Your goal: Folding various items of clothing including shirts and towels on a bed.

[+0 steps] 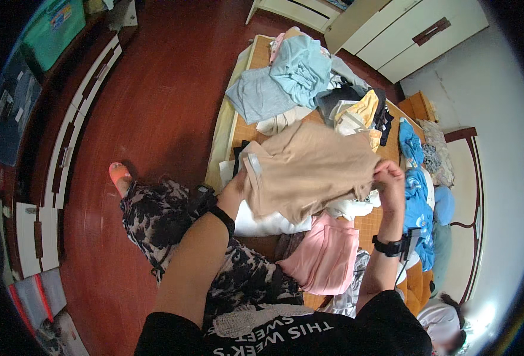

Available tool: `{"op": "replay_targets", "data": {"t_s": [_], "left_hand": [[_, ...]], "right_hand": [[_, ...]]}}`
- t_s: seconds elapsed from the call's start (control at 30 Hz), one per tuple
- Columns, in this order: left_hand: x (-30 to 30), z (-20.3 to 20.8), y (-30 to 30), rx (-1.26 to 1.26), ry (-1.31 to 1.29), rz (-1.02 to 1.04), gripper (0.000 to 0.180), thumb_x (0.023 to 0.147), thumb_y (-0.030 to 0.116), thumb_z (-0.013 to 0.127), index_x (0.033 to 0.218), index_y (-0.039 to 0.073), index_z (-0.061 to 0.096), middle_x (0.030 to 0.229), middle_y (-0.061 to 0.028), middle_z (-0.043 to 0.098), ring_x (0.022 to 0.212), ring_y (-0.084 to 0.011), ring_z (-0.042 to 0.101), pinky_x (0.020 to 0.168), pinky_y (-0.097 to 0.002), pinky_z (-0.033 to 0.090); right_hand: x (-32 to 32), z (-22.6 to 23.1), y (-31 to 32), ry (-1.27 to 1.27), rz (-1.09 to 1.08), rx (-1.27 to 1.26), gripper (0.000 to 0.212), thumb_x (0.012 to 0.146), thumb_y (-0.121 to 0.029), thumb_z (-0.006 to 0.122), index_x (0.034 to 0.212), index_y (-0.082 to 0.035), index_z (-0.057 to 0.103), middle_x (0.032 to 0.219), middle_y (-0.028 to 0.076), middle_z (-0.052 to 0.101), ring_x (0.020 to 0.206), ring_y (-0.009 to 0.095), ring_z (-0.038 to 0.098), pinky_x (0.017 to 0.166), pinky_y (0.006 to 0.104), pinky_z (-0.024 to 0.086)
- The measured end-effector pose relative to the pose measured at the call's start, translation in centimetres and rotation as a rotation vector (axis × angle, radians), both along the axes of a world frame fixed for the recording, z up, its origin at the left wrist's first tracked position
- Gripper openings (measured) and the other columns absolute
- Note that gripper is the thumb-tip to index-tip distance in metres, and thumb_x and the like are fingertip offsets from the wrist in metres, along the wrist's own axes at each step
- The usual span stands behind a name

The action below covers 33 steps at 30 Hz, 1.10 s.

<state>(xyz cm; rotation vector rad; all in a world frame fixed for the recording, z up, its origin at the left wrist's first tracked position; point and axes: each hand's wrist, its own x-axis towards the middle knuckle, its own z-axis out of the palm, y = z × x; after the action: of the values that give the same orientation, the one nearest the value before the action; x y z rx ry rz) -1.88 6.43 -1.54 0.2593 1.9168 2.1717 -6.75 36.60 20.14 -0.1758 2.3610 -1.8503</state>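
A beige shirt (309, 166) hangs stretched between my two hands, above the clothes on the bed mat. My left hand (237, 185) grips its left side near a pale label; the fingers are mostly hidden behind the cloth. At the opposite side, my right hand (388, 177) pinches the shirt's edge between bent fingers. Below the shirt lie a white garment (268, 223) and a folded pink garment (327, 252), close to my lap.
A light-blue garment (303, 68) and a grey one (259, 95) lie at the bed's far end. Yellow and dark clothes (360, 113) are heaped to their right. Blue bedding (417, 202) lies by the headboard (467, 219). Another person (443, 326) is partly visible at lower right.
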Motion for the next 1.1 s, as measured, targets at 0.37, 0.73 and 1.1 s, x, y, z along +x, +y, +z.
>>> {"op": "replay_targets", "data": {"t_s": [0.37, 0.73, 1.1], "left_hand": [[-1.6, -1.8, 0.3, -0.254, -0.311, 0.693, 0.054, 0.072, 0.016, 0.072, 0.117, 0.004, 0.044, 0.117, -0.0156, 0.051, 0.106, -0.0254, 0.051, 0.089, -0.0387, 0.042], [0.3, 14.0, -4.7, 0.182, 0.086, -0.202, 0.092, 0.062, 0.006, 0.079, 0.139, 0.006, 0.029, 0.134, -0.0092, 0.039, 0.121, -0.0167, 0.04, 0.101, -0.0288, 0.032], [1.2, 17.6, -6.0, 0.093, 0.317, 0.312, 0.058, 0.064, 0.0, 0.075, 0.118, 0.005, 0.053, 0.108, -0.0006, 0.058, 0.095, -0.0121, 0.056, 0.086, -0.0271, 0.044]], "right_hand": [[2.7, 1.2, -5.3, 0.228, 0.111, 0.241, 0.028, 0.065, 0.011, 0.045, 0.083, 0.004, 0.065, 0.087, 0.006, 0.064, 0.083, 0.014, 0.059, 0.076, 0.0233, 0.043], [4.6, 4.9, -7.1, 0.081, 0.474, -0.031, 0.041, 0.052, 0.005, 0.052, 0.09, 0.004, 0.066, 0.094, 0.013, 0.066, 0.094, 0.02, 0.06, 0.092, 0.0314, 0.041], [0.7, 2.2, -6.7, 0.208, 0.147, -0.263, 0.048, 0.068, 0.012, 0.055, 0.115, 0.002, 0.056, 0.097, 0.007, 0.064, 0.087, 0.013, 0.061, 0.078, 0.0238, 0.048]]}}
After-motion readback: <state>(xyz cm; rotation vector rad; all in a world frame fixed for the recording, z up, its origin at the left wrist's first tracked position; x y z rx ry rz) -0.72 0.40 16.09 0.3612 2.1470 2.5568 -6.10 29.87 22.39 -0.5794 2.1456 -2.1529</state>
